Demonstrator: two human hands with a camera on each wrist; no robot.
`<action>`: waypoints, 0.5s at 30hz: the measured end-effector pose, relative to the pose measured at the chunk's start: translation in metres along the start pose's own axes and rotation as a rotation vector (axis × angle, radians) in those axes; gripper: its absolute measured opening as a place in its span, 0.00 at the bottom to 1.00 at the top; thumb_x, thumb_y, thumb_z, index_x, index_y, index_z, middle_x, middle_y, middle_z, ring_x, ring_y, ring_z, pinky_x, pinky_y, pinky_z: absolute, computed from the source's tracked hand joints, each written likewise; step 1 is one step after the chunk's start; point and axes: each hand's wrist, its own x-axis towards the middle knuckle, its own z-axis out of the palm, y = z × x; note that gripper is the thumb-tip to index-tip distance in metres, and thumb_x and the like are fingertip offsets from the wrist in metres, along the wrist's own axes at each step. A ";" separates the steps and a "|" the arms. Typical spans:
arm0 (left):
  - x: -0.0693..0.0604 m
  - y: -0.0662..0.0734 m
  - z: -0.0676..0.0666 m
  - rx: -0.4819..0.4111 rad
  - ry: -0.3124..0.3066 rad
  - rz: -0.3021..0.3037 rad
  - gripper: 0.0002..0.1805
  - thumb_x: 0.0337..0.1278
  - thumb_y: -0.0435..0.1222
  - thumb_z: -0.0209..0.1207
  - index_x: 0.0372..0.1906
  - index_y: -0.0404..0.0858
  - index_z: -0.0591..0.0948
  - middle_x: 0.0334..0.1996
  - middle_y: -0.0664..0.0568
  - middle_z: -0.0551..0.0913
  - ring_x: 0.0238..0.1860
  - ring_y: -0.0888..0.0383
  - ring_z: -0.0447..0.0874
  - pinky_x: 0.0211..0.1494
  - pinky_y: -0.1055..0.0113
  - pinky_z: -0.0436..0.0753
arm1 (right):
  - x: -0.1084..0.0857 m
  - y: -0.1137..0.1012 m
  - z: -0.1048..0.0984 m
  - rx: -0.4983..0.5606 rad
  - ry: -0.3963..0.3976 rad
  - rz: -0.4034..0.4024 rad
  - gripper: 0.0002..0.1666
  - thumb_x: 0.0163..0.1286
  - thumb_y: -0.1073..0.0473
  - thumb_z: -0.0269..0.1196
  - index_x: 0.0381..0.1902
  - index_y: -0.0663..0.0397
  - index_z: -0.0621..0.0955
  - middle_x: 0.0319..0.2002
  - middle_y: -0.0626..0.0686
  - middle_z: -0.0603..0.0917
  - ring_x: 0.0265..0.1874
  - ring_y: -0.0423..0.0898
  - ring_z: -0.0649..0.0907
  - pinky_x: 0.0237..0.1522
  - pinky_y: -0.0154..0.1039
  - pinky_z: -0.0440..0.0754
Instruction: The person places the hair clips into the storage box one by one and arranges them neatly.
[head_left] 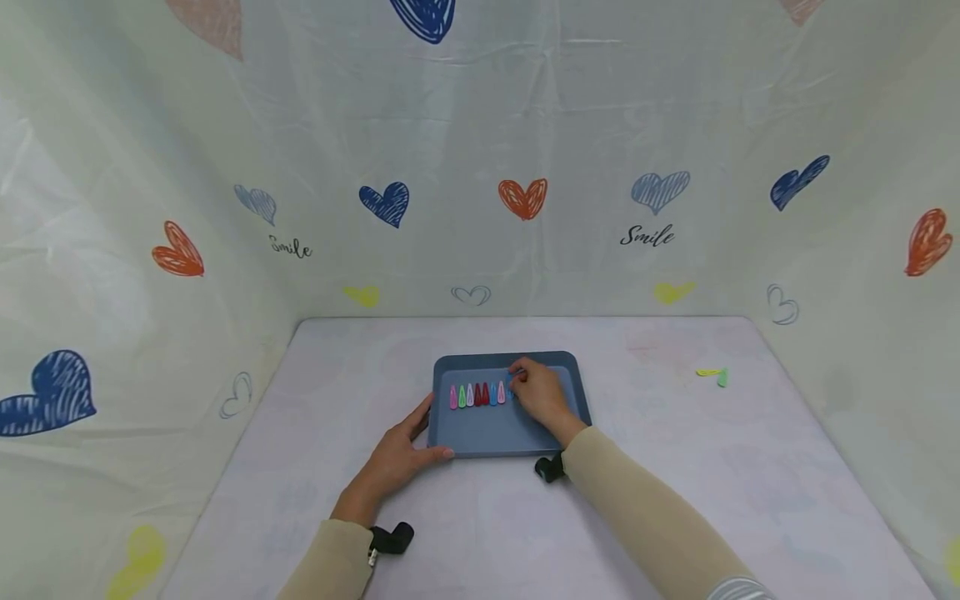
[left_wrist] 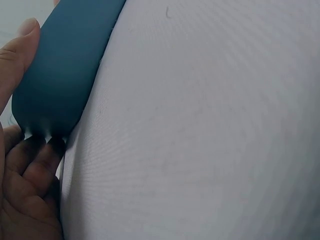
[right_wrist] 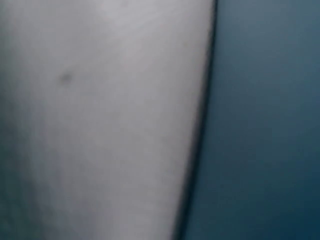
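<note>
A blue-grey tray (head_left: pixel 487 437) lies on the table, and several snap hair clips (head_left: pixel 477 394) in pink, green, white, red and blue stand in a row inside it. My left hand (head_left: pixel 397 458) holds the tray's near left corner. In the left wrist view its thumb (left_wrist: pixel 25 35) touches one side, while the curled fingers (left_wrist: pixel 35 170) are at the corner. At the row's right end my right hand (head_left: pixel 542 392) pinches a blue hair clip (head_left: pixel 512 392), mostly hidden by the fingers. The right wrist view catches only the blurred tray (right_wrist: pixel 260 120) and table.
A yellow hair clip (head_left: pixel 707 372) and a green hair clip (head_left: pixel 723 377) lie close together on the white-covered table (head_left: pixel 675 467), right of the tray. Behind the table hangs a pale curtain (head_left: pixel 585 267) printed with hearts, which also runs along both sides.
</note>
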 end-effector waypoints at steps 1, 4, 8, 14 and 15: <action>0.000 0.001 0.000 -0.001 0.000 -0.001 0.61 0.48 0.54 0.80 0.85 0.57 0.57 0.81 0.43 0.65 0.81 0.42 0.63 0.82 0.39 0.62 | 0.000 0.000 0.000 -0.006 -0.002 -0.001 0.08 0.72 0.65 0.67 0.47 0.55 0.87 0.35 0.52 0.89 0.30 0.44 0.83 0.33 0.38 0.80; 0.000 0.002 -0.001 -0.003 0.001 0.000 0.61 0.49 0.54 0.80 0.85 0.56 0.57 0.81 0.43 0.65 0.81 0.42 0.63 0.82 0.39 0.62 | 0.001 0.000 0.001 -0.022 -0.007 -0.009 0.08 0.71 0.65 0.68 0.46 0.55 0.88 0.35 0.52 0.89 0.31 0.44 0.83 0.35 0.39 0.82; 0.000 0.001 -0.001 -0.001 0.002 0.000 0.61 0.50 0.53 0.80 0.86 0.56 0.57 0.81 0.44 0.65 0.81 0.42 0.63 0.82 0.38 0.61 | 0.001 0.000 0.001 -0.057 -0.022 -0.020 0.08 0.71 0.65 0.68 0.46 0.56 0.89 0.35 0.52 0.89 0.32 0.44 0.83 0.37 0.40 0.83; 0.000 -0.001 0.000 0.005 0.004 0.008 0.61 0.50 0.54 0.80 0.86 0.56 0.57 0.81 0.44 0.66 0.81 0.42 0.63 0.82 0.38 0.61 | 0.000 0.001 0.001 -0.101 -0.039 -0.042 0.09 0.70 0.65 0.69 0.46 0.58 0.89 0.36 0.52 0.89 0.32 0.44 0.83 0.36 0.41 0.83; 0.000 -0.001 0.000 0.004 0.005 0.010 0.61 0.49 0.54 0.80 0.86 0.56 0.57 0.81 0.44 0.66 0.81 0.42 0.63 0.82 0.38 0.61 | 0.000 0.001 0.001 -0.105 -0.039 -0.046 0.09 0.70 0.65 0.70 0.46 0.58 0.90 0.35 0.52 0.89 0.32 0.44 0.83 0.36 0.41 0.83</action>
